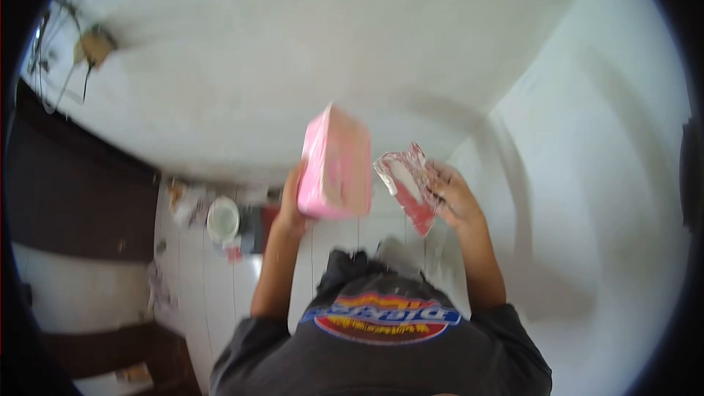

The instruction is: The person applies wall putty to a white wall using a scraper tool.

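My left hand (pixel 293 202) grips a pink rectangular plastic tub (pixel 336 165) by its left side, raised in front of my chest. Pale smears mark the tub's rim and inside. To its right, my right hand (pixel 456 196) is closed around the edge of a flat red putty spreader (pixel 415 207), which tapers to a point at the bottom. White paste (pixel 403 176) coats much of the spreader's face. A small gap separates the spreader from the tub.
A pale wall (pixel 293 51) rises ahead and meets another wall (pixel 572 139) on the right. Wires hang around a wall box (pixel 95 45) at upper left. On the tiled floor (pixel 213 279) stands a white bucket (pixel 223 220) beside dark and red items.
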`<state>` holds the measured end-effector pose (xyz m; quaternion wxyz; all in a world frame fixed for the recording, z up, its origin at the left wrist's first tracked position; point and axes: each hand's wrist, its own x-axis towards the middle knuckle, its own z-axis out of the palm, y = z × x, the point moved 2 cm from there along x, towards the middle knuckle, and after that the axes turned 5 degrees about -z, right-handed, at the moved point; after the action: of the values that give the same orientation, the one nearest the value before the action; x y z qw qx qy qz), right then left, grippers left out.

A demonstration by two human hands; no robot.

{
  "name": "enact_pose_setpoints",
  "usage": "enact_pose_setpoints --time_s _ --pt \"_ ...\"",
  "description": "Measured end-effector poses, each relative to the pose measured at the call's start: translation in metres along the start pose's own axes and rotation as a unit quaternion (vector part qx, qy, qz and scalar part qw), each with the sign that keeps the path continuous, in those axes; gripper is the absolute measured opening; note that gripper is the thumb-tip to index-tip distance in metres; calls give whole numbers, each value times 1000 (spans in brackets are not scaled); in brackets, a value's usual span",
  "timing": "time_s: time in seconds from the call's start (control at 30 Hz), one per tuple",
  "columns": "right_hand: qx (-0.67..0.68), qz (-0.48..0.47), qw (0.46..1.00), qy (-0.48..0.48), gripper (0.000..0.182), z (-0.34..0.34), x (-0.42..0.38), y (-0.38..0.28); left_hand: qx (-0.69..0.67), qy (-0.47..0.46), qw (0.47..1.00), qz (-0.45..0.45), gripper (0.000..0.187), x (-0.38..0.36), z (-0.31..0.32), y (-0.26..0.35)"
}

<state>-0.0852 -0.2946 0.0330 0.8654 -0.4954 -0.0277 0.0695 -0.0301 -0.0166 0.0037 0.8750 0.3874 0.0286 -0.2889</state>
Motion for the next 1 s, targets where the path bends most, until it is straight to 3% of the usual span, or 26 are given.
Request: enact_pose_setpoints --time_s 0.07,0.13,0.17,0.23,0.27,0.37,0.4,0.47,0.6,0.67,0.7,0.77,0.8,0.87,1.0 --pt "27 -98 995 3 40 -6 11 -49 -2 -26 1000 13 64 -5 21 -6" --pt "-19 -220 967 126 49 -14 8 -104 -63 -52 997 5 64 2 37 -16" --pt "-29 -287 944 160 42 -10 7 -137 -74 -68 995 1 64 7 41 -22" --pt "-110 -435 874 188 35 6 8 -204 -77 -92 993 -3 63 15 54 -30" --pt "-241 -479 816 217 29 3 11 -235 -71 -86 994 4 63 15 66 -31" --pt "-409 -571 651 286 23 30 29 -304 -58 -81 995 24 64 9 79 -22" --pt "-410 -577 646 286 23 38 42 -323 -58 -71 995 31 64 8 83 -17" --pt "-487 -599 553 314 24 46 63 -350 -52 -68 995 45 66 4 89 -16" --pt "-528 -601 493 342 25 58 89 -383 -41 -40 995 77 58 -8 93 -18" --pt "-590 -631 359 354 25 63 95 -392 -45 -7 994 103 57 -9 88 -25" --pt "-590 -633 356 353 25 62 100 -395 -57 -18 995 85 62 -9 84 -26" --pt "-647 -600 289 371 26 57 117 -392 -41 -10 994 102 62 -10 80 -28" --pt "-647 -600 288 371 26 55 126 -386 -23 -2 993 118 62 -10 80 -26" --pt "-689 -589 209 366 27 56 141 -357 -41 -2 994 105 60 -12 83 -23" --pt "-685 -606 263 307 26 62 132 -317 -30 16 995 95 58 -11 69 -28"
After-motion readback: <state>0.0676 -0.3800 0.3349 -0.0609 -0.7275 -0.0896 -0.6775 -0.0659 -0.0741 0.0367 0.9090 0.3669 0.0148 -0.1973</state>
